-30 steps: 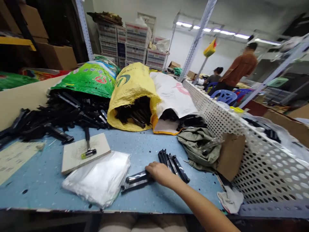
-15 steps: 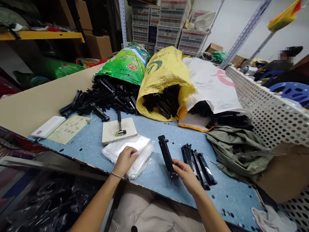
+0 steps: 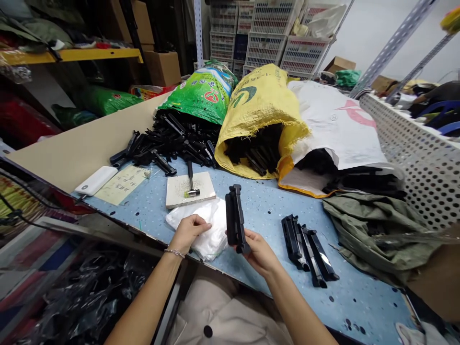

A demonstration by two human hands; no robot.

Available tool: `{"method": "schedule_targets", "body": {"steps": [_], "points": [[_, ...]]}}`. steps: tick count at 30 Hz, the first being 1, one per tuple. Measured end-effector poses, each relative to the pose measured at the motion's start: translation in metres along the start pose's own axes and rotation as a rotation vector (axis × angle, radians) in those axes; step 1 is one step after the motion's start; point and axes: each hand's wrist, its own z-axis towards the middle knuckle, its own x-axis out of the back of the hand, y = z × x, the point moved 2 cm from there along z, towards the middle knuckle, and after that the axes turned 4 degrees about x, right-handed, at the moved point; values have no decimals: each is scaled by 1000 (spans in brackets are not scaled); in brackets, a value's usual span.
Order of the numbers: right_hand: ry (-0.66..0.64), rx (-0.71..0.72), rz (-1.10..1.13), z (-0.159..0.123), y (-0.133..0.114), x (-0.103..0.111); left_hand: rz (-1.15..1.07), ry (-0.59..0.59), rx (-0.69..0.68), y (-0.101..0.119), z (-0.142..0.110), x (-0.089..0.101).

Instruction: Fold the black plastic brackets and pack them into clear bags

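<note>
Right hand (image 3: 259, 251): its fingers were closed around the near end of a long black plastic part (image 3: 235, 218), thumb and fingertips partly hidden behind it.
Black part in hand: it extended beyond the right fingers, its free end pointing away from the person, just right of the plastic bags.
Left hand (image 3: 189, 232): thumb and forefinger were nearly together over the bags; whether they pinched any film could not be told.
Clear plastic bags (image 3: 214, 244): the stack lay beneath and just right of the left fingers, on the blue worktop (image 3: 262, 203).
Row of similar black parts (image 3: 305, 251): side by side, to the right of the right fingers and apart from them.
Hammer (image 3: 190, 179): beyond the left fingers, resting on a pale block (image 3: 175, 192).
Yellow sack (image 3: 266, 105): well beyond both hands' fingers, mouth open, black parts inside.
</note>
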Motion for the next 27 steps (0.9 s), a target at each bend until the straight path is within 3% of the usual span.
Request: {"method": "schedule_targets", "body": {"steps": [5, 9, 12, 16, 19, 23, 25, 27], "points": [[-7, -22, 115, 26, 11, -19, -13, -30, -34, 4, -3, -9], [110, 46, 151, 40, 8, -6, -65, 25, -190, 14, -6, 10], [127, 65, 144, 42, 1, 5, 243, 129, -462, 20, -12, 24], [156, 119, 46, 31, -11, 7, 739, 146, -689, 21, -19, 19], [85, 61, 19, 6, -10, 4, 753, 110, -669, 21, -17, 9], [-26, -249, 178, -33, 14, 7, 626, -14, -552, 21, -11, 6], [-22, -347, 240, -40, 27, 11, 606, -71, -551, 22, -14, 7], [-1, -355, 207, -37, 34, 13, 643, -116, -598, 23, -26, 4]]}}
